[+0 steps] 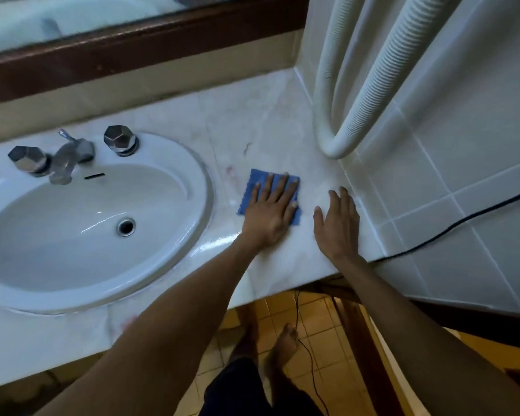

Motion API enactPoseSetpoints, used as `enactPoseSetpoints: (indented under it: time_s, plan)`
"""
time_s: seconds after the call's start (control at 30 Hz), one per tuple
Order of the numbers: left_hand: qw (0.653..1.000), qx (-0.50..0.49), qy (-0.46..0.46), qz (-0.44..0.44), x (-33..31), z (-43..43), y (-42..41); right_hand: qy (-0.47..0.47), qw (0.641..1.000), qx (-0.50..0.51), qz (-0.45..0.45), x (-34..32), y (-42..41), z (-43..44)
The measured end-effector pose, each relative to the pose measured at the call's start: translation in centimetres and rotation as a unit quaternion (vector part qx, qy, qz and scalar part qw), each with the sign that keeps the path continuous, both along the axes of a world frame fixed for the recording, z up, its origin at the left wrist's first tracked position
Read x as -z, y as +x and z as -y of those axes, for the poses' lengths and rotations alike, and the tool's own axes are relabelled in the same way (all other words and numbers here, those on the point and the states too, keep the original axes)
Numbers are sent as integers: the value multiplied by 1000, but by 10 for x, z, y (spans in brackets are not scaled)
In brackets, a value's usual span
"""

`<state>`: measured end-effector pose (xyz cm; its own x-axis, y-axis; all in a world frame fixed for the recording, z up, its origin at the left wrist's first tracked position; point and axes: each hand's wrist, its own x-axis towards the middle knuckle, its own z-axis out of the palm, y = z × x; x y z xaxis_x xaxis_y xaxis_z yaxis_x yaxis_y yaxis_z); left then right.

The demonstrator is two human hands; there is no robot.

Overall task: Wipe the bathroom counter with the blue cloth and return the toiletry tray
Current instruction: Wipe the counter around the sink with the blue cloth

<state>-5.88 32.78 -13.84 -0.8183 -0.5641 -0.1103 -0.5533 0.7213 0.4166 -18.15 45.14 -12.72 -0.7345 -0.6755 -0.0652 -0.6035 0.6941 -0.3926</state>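
The blue cloth (254, 187) lies folded on the white marble counter (252, 124), just right of the sink. My left hand (270, 214) presses flat on top of it, fingers spread, covering most of the cloth. Beside it, my right hand (338, 225) rests palm down on the bare counter close to the tiled side wall, holding nothing. No toiletry tray is in view.
A white oval sink (189, 187) with a chrome tap (69, 157) and two knobs fills the left. Two ribbed white hoses (336, 145) hang down onto the counter's back right corner. A black cable (463, 220) runs along the tiled wall. Small reddish marks (230, 171) stain the counter.
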Motion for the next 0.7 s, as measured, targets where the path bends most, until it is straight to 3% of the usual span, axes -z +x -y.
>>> enactPoseSetpoints:
  time_s: [0.1, 0.2, 0.3, 0.37, 0.5, 0.6, 0.7]
  plan:
    - [993, 111, -36, 26, 4, 21, 45, -1, 1000, 16, -5, 3, -5, 9]
    - [997, 22, -39, 60, 4, 63, 50, 0, 1000, 14, -21, 11, 0, 8]
    - [994, -88, -11, 69, -3, 71, 4, -9, 999, 19, -27, 16, 7, 5]
    - [993, -98, 1, 64, -5, 54, -23, -9, 999, 25, -33, 17, 8, 6]
    - [997, 63, 4, 43, -9, 10, -13, -2, 999, 30, -40, 17, 8, 5]
    - [983, 176, -40, 38, -7, 26, 28, 1, 999, 32, -44, 16, 8, 4]
    - [986, 141, -71, 61, -3, 63, 37, 9, 999, 29, -44, 16, 9, 4]
